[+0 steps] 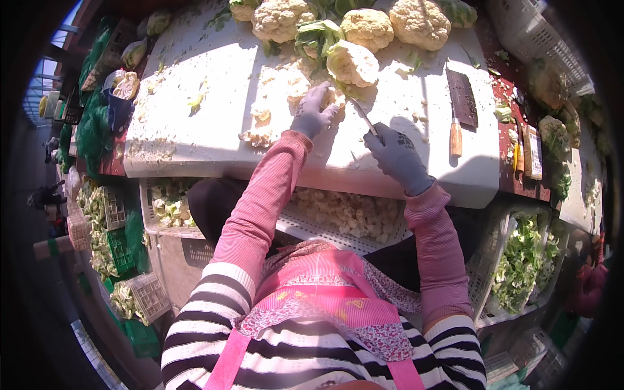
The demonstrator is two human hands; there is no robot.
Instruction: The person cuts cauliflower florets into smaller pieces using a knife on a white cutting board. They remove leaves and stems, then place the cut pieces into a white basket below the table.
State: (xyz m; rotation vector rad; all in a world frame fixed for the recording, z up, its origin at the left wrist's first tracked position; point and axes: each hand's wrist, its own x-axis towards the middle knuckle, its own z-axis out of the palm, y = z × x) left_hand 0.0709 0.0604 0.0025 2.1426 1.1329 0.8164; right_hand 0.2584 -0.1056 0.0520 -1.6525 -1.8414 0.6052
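My left hand [314,111], in a grey glove, rests on a piece of cauliflower [333,97] on the white tabletop [204,131]. My right hand [397,156], gloved alike, grips a slim knife [362,115], its blade pointing up and left towards that piece. Just beyond lies a cut cauliflower head [352,63] with its pale inside showing. Several whole cauliflower heads [420,24] stand along the far side, with green leaves [319,36] between them. Loose florets [258,136] lie left of my left hand. Glare hides some detail around the pieces.
A cleaver [462,97] with a wooden handle lies at the right. Below the table edge, a white crate [348,214] holds cut florets. Crates of leaves stand at the lower left and at the right [519,263]. Green netting [92,131] hangs by the left edge.
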